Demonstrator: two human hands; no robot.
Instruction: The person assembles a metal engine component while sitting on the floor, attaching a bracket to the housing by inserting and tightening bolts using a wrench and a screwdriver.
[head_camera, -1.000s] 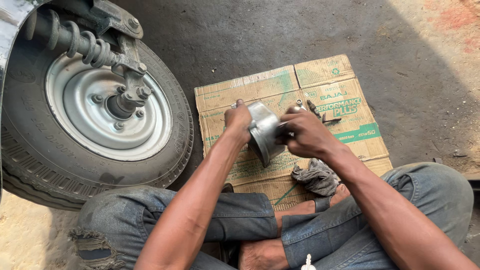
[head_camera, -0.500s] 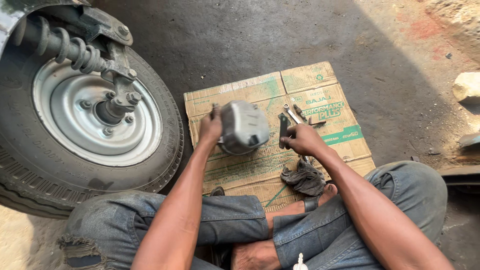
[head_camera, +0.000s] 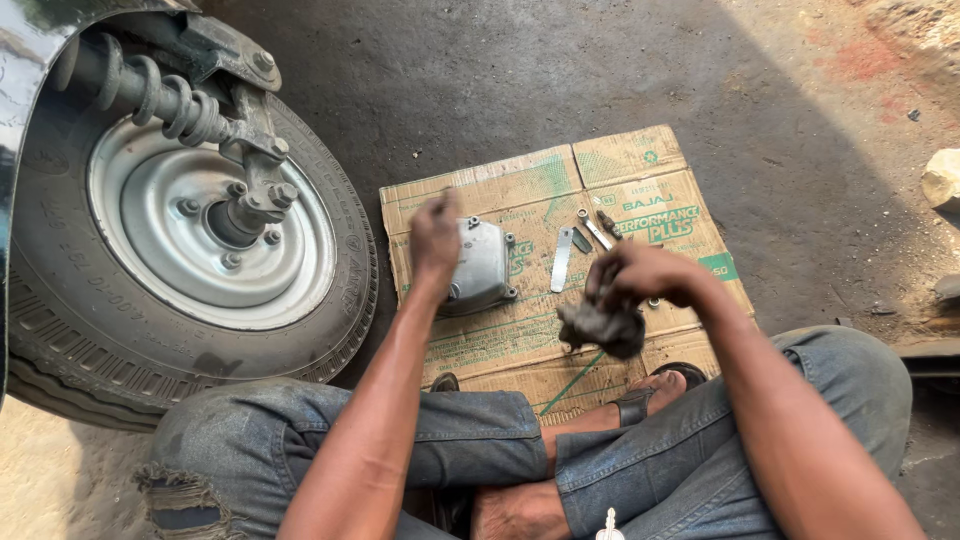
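Your left hand (head_camera: 437, 235) is closed on the edge of a grey metal cover (head_camera: 478, 268) — you hold it up just over the cardboard (head_camera: 505, 195). The cover has small bolt ears round its rim, and its smooth outer side faces you.

Your right hand (head_camera: 640, 275) is shut tight round a dark, dirty rag (head_camera: 603, 328). The rag hangs down from your fist, off to the right of the cover and not touching it.

On the cardboard between your two hands lies a flat metal strip (head_camera: 562, 259). Just past it sit a few small tools and bits (head_camera: 596, 228); they are too little to tell apart. The cardboard is spread flat on the grey floor (head_camera: 700, 80).

To your left stands a wheel (head_camera: 195, 240) with a black tyre and a silver middle, a coil spring (head_camera: 165, 95) above it. Your legs in blue jeans (head_camera: 470, 450) are folded under you.

How far along is it? The cover is off and in your hand, and the rag is ready. It looks like the wiping part is going on — the cover looks fairly clean on this side, but you cannot see its inner side here. The small parts lie loose, so nothing is put back together yet.
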